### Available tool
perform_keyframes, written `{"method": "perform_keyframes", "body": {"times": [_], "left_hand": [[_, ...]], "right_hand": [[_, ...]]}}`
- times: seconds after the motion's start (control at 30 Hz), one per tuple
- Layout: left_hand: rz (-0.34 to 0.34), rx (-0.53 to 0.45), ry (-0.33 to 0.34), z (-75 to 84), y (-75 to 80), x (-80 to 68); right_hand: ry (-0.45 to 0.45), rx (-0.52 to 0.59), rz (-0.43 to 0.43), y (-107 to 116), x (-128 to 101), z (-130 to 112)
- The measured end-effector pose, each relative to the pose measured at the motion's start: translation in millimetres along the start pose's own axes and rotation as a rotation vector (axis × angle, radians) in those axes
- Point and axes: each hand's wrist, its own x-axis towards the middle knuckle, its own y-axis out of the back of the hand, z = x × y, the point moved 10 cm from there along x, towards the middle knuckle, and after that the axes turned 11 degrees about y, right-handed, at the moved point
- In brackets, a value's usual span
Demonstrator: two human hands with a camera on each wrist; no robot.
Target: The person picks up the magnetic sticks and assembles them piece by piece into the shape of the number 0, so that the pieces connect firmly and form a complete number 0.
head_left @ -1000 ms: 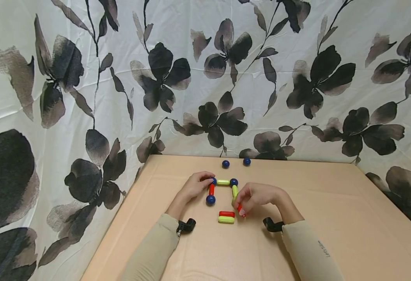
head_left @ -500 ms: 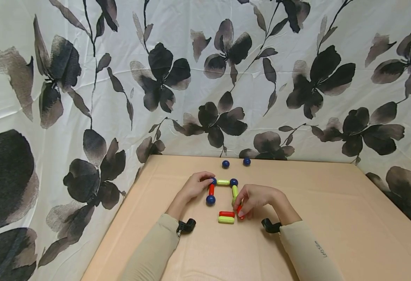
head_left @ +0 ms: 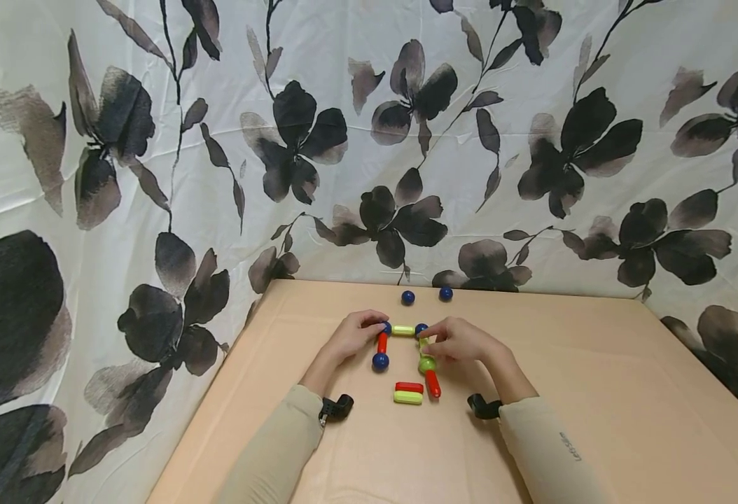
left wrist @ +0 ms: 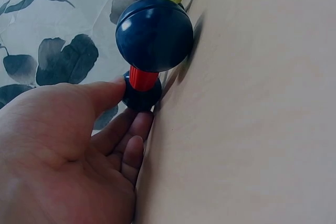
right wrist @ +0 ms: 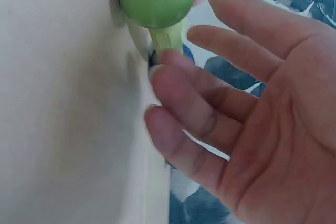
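The table (head_left: 564, 392) is plain light tan, and the curtain (head_left: 155, 140) behind it is white, printed with large black and grey flowers and leaves. On the table lie dark blue balls (head_left: 379, 361), two more blue balls (head_left: 408, 297) near the curtain, a red rod (head_left: 381, 342), a yellow-green rod (head_left: 402, 330), a green ball (head_left: 427, 364) with a red rod (head_left: 433, 383) below it, and a red and yellow-green pair of rods (head_left: 409, 393). Both sleeves (head_left: 268, 455) are beige, and the wrist straps (head_left: 336, 407) are black.
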Motion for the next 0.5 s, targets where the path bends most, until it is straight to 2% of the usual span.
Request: {"method": "perform_keyframes", "body": {"times": [0.2, 0.5], "left_hand": [[-0.005, -0.003, 0.005, -0.1, -3.2, 2.2], [0.014, -0.008, -0.001, 4.3, 1.2, -4.4]], "right_hand": [[0.009, 0.119, -0.044, -12.1, 6.9, 15.3], [0.053, 0.176, 0.019, -13.7, 11.0, 23.8]]}}
